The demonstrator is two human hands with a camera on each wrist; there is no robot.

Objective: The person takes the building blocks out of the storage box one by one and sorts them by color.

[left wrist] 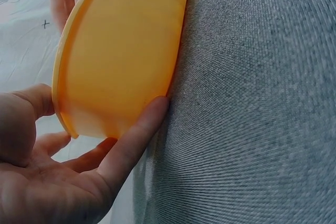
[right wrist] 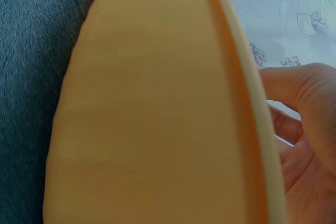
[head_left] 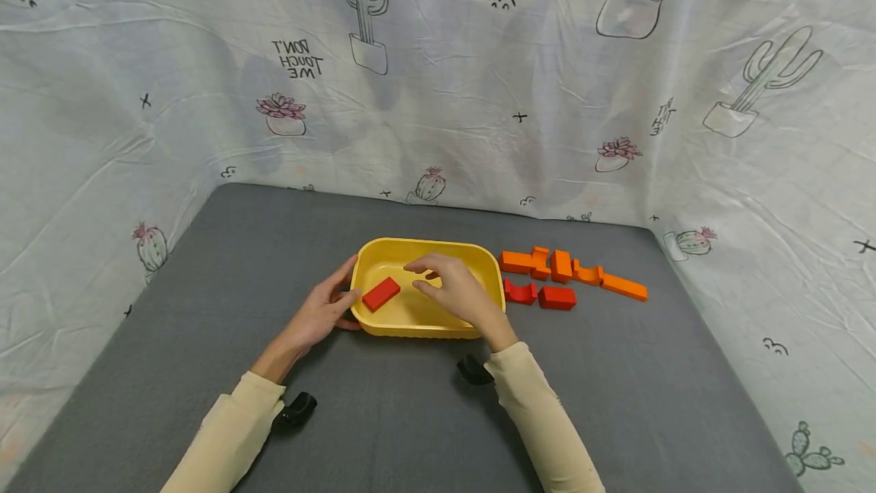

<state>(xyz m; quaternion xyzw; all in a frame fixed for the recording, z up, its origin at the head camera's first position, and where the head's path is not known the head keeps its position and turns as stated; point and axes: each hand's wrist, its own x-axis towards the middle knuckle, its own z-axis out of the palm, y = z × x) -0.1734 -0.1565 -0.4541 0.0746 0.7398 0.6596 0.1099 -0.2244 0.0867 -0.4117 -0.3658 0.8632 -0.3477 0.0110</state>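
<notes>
A yellow plastic tub (head_left: 424, 327) stands on the grey table with one red block (head_left: 381, 294) lying in its left part. At the tub's left end my left hand (head_left: 328, 301) holds it; in the left wrist view its thumb meets the rim and its fingers spread along the outer wall. My right hand (head_left: 455, 287) hovers over the tub's right part, fingers loosely bent, with a gap between thumb and forefinger and nothing seen between them. In the right wrist view the tub's wall (right wrist: 147, 103) hides part of that hand.
Right of the tub a row of orange blocks (head_left: 561, 266) lies on the table. In front of it are a red curved block (head_left: 522, 292) and a red rectangular block (head_left: 557, 297). A white patterned curtain (head_left: 445, 112) surrounds the grey table (head_left: 383, 417).
</notes>
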